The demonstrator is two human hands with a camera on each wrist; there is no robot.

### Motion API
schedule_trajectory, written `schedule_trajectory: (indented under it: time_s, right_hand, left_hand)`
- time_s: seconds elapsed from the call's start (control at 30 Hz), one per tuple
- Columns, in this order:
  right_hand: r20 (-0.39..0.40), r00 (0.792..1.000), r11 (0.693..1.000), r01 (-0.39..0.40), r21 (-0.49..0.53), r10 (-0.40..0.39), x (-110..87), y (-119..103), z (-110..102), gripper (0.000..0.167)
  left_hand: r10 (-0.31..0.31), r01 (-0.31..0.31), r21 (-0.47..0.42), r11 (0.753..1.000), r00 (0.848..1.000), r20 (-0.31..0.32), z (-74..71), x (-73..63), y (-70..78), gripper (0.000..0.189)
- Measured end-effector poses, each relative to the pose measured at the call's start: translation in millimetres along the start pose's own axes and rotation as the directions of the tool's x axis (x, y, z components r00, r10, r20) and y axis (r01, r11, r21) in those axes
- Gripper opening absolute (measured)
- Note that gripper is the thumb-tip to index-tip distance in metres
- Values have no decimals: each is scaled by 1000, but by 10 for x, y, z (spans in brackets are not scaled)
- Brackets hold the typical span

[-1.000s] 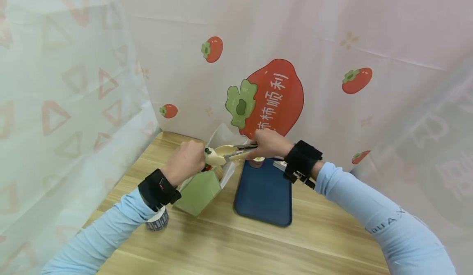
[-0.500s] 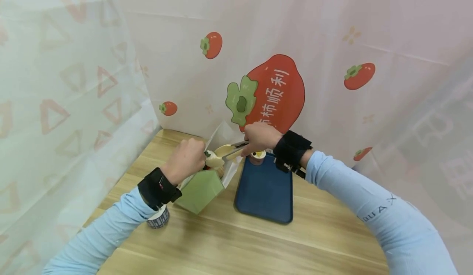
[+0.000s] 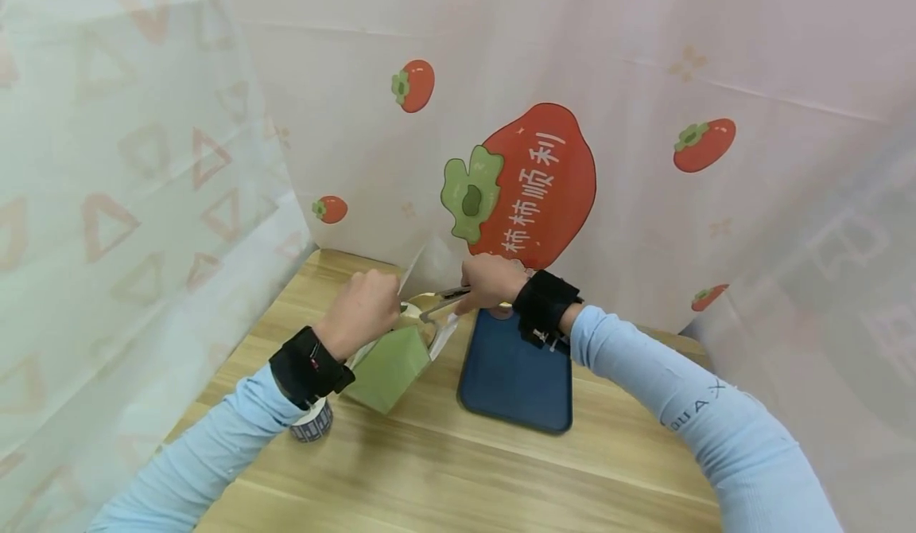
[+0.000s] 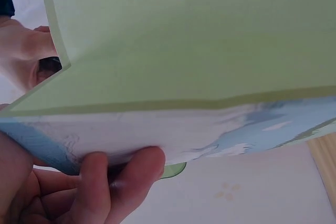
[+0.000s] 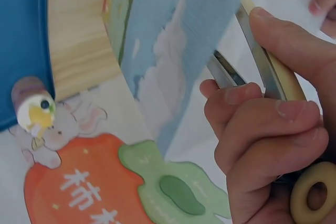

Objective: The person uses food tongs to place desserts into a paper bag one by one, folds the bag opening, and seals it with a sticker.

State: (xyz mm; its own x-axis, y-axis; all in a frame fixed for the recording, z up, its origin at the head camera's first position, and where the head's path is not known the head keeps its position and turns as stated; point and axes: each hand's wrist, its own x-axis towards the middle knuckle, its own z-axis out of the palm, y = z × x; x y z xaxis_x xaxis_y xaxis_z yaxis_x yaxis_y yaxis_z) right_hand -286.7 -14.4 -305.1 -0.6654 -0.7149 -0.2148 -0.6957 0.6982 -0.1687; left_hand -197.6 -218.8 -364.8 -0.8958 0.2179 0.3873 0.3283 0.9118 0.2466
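Observation:
My left hand (image 3: pixel 365 310) holds the upper edge of a green paper bag (image 3: pixel 386 370). In the left wrist view, its curled fingers (image 4: pixel 134 169) lie against the bag's blue-and-white printed outer side. With my right hand (image 3: pixel 490 282) I grip food tongs (image 5: pixel 278 72), metal-armed with cream-coloured parts and a ring at the handle end. The tongs slant left and down into the bag's opening. Something whitish shows at their heads, mostly hidden by the bag wall and the left hand.
A dark blue tray (image 3: pixel 517 374) lies right of the bag. At its far end stands a small brown cup with a white-and-yellow top (image 5: pixel 37 111). A round blue-and-white patterned tub (image 3: pixel 312 422) sits below the left wrist. A printed cloth hangs behind the table.
My right hand has moved left, and the tongs with a white, green-flecked piece of food have sunk deeper into the bag. The left hand keeps its place on the bag.

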Motion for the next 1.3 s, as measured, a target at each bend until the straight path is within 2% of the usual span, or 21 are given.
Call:
schedule_trajectory:
  time_s: [0.13,0.23,0.3,0.43,0.7,0.77,0.87,0.93,1.1,1.3]
  right_hand:
    - [-19,999,999,38,28,-37,0,29,63,29]
    - [-10,1000,999,26,29,-25,-17,51,50,38]
    - [-4,1000,1000,14,20,-14,-46,71,17,39]
    - [-22,1000,1000,18,14,-18,-143,126,-86,31]
    - [-113,994,996,3,85,7,-546,329,-302,28]
    - [-159,987,991,46,127,-25,-670,419,-331,31]
    - [-224,973,975,96,201,-50,-856,584,-338,46]
    - [-237,971,966,76,246,-16,-967,699,-321,48]
    - [-223,965,950,-69,306,142,-1212,986,-178,44]
    - [-275,938,951,-133,278,211,-1363,1453,240,30]
  left_hand:
    - [5,-5,5,1000,1000,7,-5,13,16,28]
    - [-2,2,5,1000,1000,9,-7,16,15,25]
    - [-10,10,2,1000,1000,10,-10,17,13,21]
    - [-30,30,-1,1000,999,14,-25,14,1,13]
    - [-30,29,12,999,999,19,-21,10,-20,12]
    - [-20,20,26,999,1000,6,-22,12,-29,11]
    - [-18,18,27,999,1000,-15,-28,18,-52,12]
    - [-21,22,26,999,999,-25,-31,21,-75,13]
    - [-28,28,16,999,999,-32,-35,25,-112,14]
    - [-36,36,6,999,999,-12,-27,21,-108,19]
